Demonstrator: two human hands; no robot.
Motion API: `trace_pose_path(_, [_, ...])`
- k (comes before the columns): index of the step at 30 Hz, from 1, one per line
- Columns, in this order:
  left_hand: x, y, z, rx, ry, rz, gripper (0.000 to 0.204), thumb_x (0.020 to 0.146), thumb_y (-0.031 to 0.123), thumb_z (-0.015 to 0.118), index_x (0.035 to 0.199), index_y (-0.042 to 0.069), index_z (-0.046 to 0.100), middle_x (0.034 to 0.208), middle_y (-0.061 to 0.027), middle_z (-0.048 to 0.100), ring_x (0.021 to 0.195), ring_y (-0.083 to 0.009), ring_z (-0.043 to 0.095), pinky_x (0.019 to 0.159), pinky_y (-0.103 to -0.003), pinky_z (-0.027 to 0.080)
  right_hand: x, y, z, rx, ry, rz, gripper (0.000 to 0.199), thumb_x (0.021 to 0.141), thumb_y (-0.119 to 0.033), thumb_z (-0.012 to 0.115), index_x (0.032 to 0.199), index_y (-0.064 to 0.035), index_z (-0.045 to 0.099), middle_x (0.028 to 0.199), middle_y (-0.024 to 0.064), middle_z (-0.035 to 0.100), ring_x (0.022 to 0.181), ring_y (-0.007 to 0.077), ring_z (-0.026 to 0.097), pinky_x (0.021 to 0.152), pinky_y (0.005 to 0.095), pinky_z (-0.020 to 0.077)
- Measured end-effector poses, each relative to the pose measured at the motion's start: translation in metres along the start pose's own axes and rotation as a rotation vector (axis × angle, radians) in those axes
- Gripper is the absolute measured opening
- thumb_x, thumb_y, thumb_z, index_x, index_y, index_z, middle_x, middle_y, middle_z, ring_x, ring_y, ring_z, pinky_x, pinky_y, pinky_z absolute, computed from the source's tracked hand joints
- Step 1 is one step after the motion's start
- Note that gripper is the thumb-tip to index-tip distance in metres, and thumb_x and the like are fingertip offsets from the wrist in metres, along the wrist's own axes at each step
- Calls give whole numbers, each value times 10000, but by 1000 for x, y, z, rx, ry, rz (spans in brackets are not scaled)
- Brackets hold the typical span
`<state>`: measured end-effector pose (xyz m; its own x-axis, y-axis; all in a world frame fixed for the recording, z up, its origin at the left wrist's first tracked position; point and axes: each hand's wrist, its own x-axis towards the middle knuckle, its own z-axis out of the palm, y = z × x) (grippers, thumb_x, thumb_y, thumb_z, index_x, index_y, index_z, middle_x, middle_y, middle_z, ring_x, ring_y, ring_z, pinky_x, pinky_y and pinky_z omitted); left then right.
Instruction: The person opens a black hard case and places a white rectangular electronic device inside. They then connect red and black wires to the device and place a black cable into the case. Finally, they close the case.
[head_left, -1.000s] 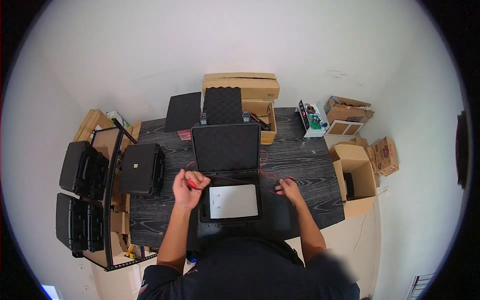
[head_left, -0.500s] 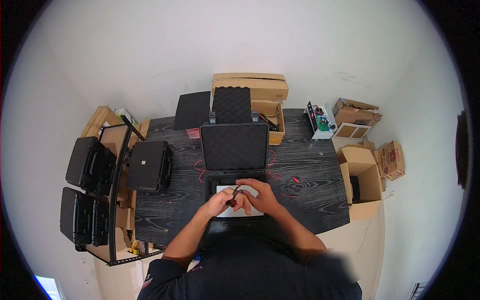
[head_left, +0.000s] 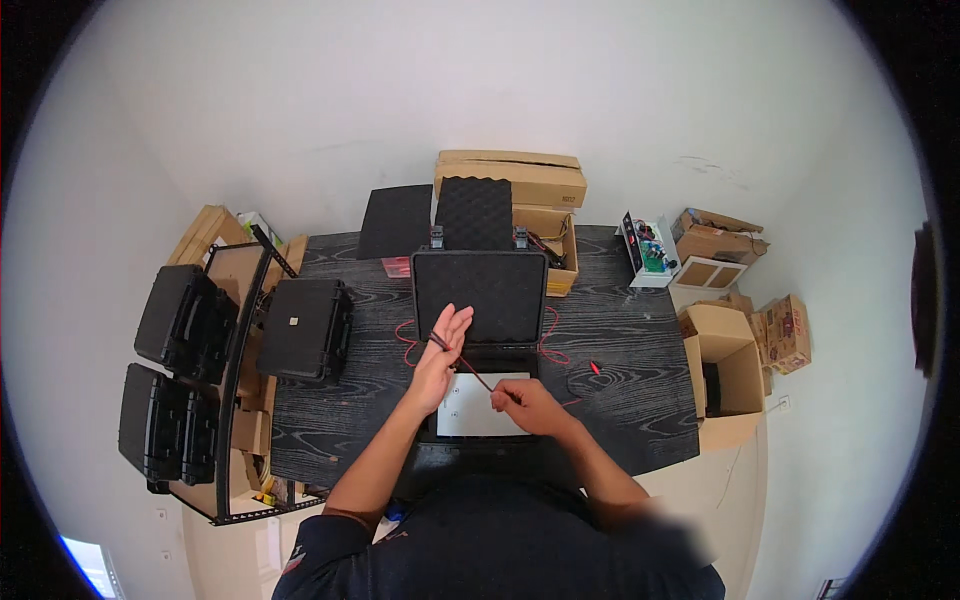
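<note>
From my remote view, the dark red cable [head_left: 477, 376] spans above the case [head_left: 500, 285], looped over the straight-fingered left hand [head_left: 437, 372], pinched by the right hand [head_left: 526, 406]; slack could let the loop slip.

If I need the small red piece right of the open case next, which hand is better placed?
Probably the right hand: it is nearer the small red piece; the left hand is farther off, with the cord across it. The right may first need to release the cord.
</note>
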<state>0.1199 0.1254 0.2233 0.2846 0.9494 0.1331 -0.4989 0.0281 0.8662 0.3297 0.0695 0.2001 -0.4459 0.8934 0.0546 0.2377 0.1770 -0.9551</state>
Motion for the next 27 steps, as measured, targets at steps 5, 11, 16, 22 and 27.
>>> trace_pose_path(5, [0, -23, -9, 445, -245, -107, 707, 941, 6, 369, 1637, 3, 244, 1620, -168, 425, 1530, -254, 358, 1271, -370, 183, -2, -40, -11, -186, -43, -39, 174, 1007, -159, 646, 955, 7, 652, 792, 114, 650, 709, 188, 614, 669, 344, 498])
trace_pose_path(11, [-8, -3, 4, 413, -664, -581, 573, 1029, 287, 246, 1068, -13, 733, 803, -63, 732, 933, -182, 691, 747, -278, 420, 8, -55, -37, -284, 187, -56, 124, 949, -122, 717, 1021, -22, 733, 881, 99, 691, 760, 220, 663, 670, 332, 511])
trace_pose_path(16, [-11, -15, -15, -68, -789, -537, 553, 1023, 341, 348, 941, -55, 726, 681, -141, 687, 657, -234, 693, 901, -350, 505, 15, -37, -48, -210, 144, -39, 136, 966, -144, 720, 1040, -36, 757, 946, 101, 711, 834, 231, 702, 720, 344, 541])
trace_pose_path(22, [-14, -28, -22, -411, -453, -348, 573, 1036, 399, 456, 967, -92, 744, 1022, -247, 719, 1091, -370, 674, 1165, -509, 420, 16, 19, -22, 30, 140, 20, 208, 1038, -185, 633, 957, -10, 712, 896, 69, 632, 875, 188, 637, 785, 338, 515])
trace_pose_path(27, [-7, -20, 0, -571, 9, -227, 476, 1041, 352, 456, 1087, -18, 753, 1336, -189, 678, 1359, -385, 561, 1179, -517, 400, 14, 22, -23, -133, 115, 217, 320, 1064, -267, 586, 899, -9, 681, 826, 70, 625, 785, 160, 607, 723, 331, 497])
